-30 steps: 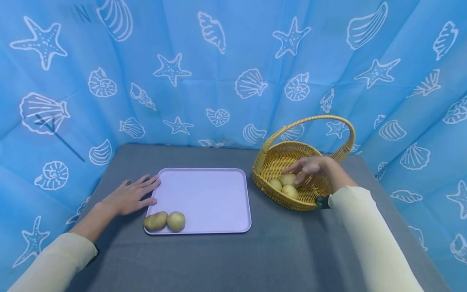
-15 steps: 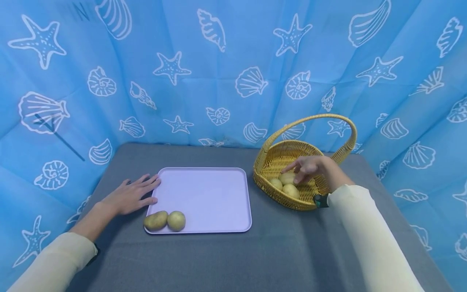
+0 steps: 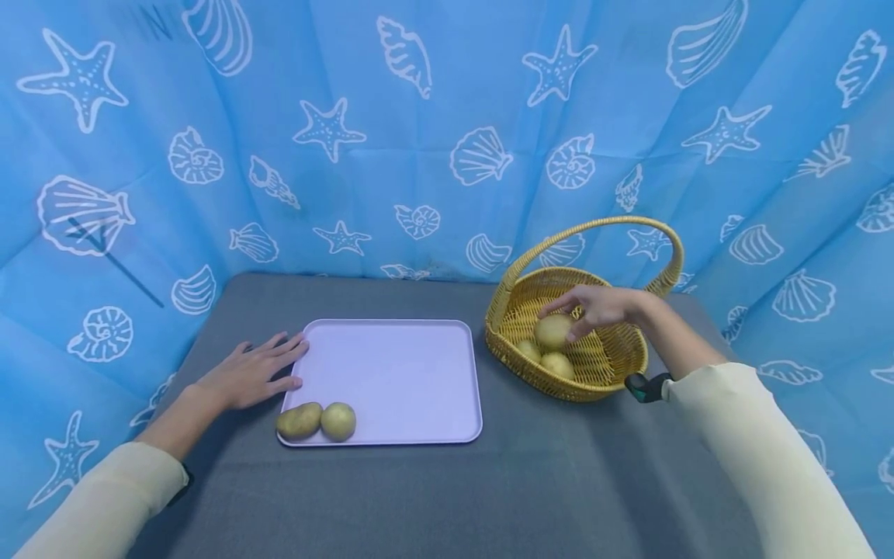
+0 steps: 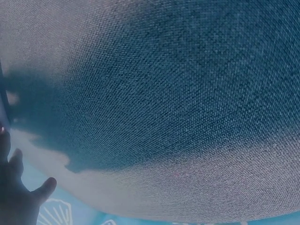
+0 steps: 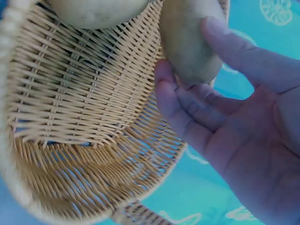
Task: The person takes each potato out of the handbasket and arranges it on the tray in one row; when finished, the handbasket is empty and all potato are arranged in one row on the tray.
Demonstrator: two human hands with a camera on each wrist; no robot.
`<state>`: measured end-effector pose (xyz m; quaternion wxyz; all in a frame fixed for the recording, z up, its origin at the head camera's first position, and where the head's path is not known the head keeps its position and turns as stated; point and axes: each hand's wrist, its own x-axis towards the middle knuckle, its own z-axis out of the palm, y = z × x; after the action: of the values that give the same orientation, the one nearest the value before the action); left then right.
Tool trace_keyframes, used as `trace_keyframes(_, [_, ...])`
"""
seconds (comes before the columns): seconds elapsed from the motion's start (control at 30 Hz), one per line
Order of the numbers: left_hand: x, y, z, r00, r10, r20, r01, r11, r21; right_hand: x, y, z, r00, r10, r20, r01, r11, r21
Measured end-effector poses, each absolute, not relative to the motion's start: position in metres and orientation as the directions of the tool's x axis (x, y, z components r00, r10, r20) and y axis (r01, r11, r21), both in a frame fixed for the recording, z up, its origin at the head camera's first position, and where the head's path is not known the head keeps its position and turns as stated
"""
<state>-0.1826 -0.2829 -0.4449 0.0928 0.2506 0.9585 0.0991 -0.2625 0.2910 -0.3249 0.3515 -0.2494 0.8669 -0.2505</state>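
Pinching a pale potato (image 3: 552, 332) between the thumb and the fingers, the right hand (image 3: 602, 304) is over the yellow woven basket (image 3: 580, 391). Two more are in there, close to the one in the hand: a left potato (image 3: 528, 351), partly hidden, and a front potato (image 3: 557, 366). I can't tell if the held one touches them. The basket sits on the right side of the gray desk (image 3: 391, 505). The left hand (image 3: 258, 374) is spread wide, with its fingertips at the left edge of the light purple tray (image 3: 405, 380). On the tray, in the near left corner, a long potato (image 3: 299, 421) and a round potato (image 3: 338, 421) lie side by side. The tray and the basket are near each other but apart. A cream sleeve (image 3: 768, 458) covers the right arm, with a dark band (image 3: 646, 388) by the wrist. Behind the desk hangs a blue curtain (image 3: 419, 93) with white shells and starfish.
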Motion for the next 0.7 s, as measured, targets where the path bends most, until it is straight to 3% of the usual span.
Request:
trace_keyframes(0.23, [-0.183, -0.283, -0.444, -0.856, 0.492, -0.162, 0.455, 0.864, 0.216, -0.245, 0.282, -0.309, -0.540, -0.751, -0.380, -0.411, 0.630, -0.660])
trace_keyframes(0.53, [-0.184, -0.285, -0.447, -0.855, 0.493, -0.158, 0.456, 0.862, 0.222, -0.223, 0.250, -0.305, -0.469, -0.820, -0.328, -0.409, 0.531, -0.743])
trace_keyframes(0.7, [-0.184, -0.283, -0.446, -0.855, 0.492, -0.162, 0.455, 0.863, 0.221, -0.212, 0.221, -0.307, -0.416, -0.866, -0.277, -0.471, 0.466, -0.749])
